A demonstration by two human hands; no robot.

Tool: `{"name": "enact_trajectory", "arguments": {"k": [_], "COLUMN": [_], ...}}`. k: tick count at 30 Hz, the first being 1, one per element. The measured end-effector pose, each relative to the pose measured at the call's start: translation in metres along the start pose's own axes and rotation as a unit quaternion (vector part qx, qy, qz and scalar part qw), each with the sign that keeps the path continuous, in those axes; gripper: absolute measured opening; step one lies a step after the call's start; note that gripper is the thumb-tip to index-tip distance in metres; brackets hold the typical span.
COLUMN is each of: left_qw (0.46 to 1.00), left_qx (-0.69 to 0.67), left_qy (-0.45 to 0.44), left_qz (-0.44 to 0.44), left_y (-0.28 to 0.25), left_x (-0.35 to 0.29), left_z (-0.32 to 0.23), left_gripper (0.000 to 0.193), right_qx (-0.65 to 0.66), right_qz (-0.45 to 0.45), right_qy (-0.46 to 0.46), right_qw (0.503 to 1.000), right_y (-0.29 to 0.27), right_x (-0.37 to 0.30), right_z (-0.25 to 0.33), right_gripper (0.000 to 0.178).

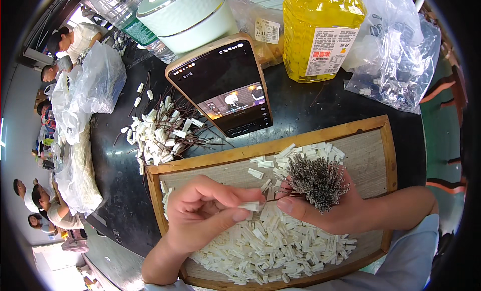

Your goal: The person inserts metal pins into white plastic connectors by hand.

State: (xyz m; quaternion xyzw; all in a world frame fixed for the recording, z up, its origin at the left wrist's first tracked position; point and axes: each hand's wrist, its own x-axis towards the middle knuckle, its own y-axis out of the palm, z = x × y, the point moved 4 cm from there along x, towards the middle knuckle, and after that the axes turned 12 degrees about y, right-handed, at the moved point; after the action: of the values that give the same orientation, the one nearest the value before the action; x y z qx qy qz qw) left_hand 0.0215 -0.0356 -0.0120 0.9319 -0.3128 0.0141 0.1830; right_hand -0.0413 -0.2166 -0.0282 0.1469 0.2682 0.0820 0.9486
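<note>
Over a wooden-framed tray [260, 149], my left hand [196, 213] pinches a small white plastic connector housing [249, 206] between thumb and fingertips. My right hand [345, 211] is closed around a thick bundle of dark wires [318, 183], whose metal-tipped ends fan upward. From the right thumb and fingertip a thin dark wire runs toward the housing; whether its tip is inside cannot be made out. Beneath both hands lies a heap of loose white housings [280, 246], with a smaller scatter by the far edge of the tray.
Left of the tray, a pile of white housings with brown wires [163, 133] lies on the black table [115, 155]. A lit phone [225, 85] leans on a pale green container [188, 20]. Behind stand a yellow jug [320, 35] and plastic bags [396, 50]. People sit farther left.
</note>
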Motion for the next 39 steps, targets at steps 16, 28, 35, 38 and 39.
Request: {"name": "enact_trajectory", "arguments": {"k": [16, 28, 35, 38, 39], "left_qw": [0.630, 0.688, 0.878, 0.900, 0.905], "left_qx": [0.726, 0.668, 0.450, 0.391, 0.377], "left_qy": [0.249, 0.126, 0.080, 0.105, 0.091], "left_qz": [-0.118, 0.253, 0.144, 0.159, 0.175], "left_y": [-0.035, 0.011, 0.004, 0.003, 0.004], "left_x": [0.022, 0.011, 0.013, 0.011, 0.011], "left_z": [-0.050, 0.005, -0.010, -0.015, -0.015], "left_gripper": [0.023, 0.019, 0.023, 0.028, 0.029], "right_qx": [0.013, -0.005, 0.021, -0.002, 0.002], "right_qz": [-0.011, 0.008, -0.003, -0.018, -0.019], "right_qy": [0.046, -0.011, -0.008, 0.017, 0.011], "right_qw": [0.999, 1.000, 1.000, 1.000, 1.000], "right_y": [0.001, 0.000, 0.000, 0.000, 0.000], "right_x": [0.000, 0.001, 0.000, 0.000, 0.000], "right_z": [0.001, -0.003, -0.001, 0.000, 0.000], "right_gripper": [0.018, 0.027, 0.018, 0.016, 0.017]}}
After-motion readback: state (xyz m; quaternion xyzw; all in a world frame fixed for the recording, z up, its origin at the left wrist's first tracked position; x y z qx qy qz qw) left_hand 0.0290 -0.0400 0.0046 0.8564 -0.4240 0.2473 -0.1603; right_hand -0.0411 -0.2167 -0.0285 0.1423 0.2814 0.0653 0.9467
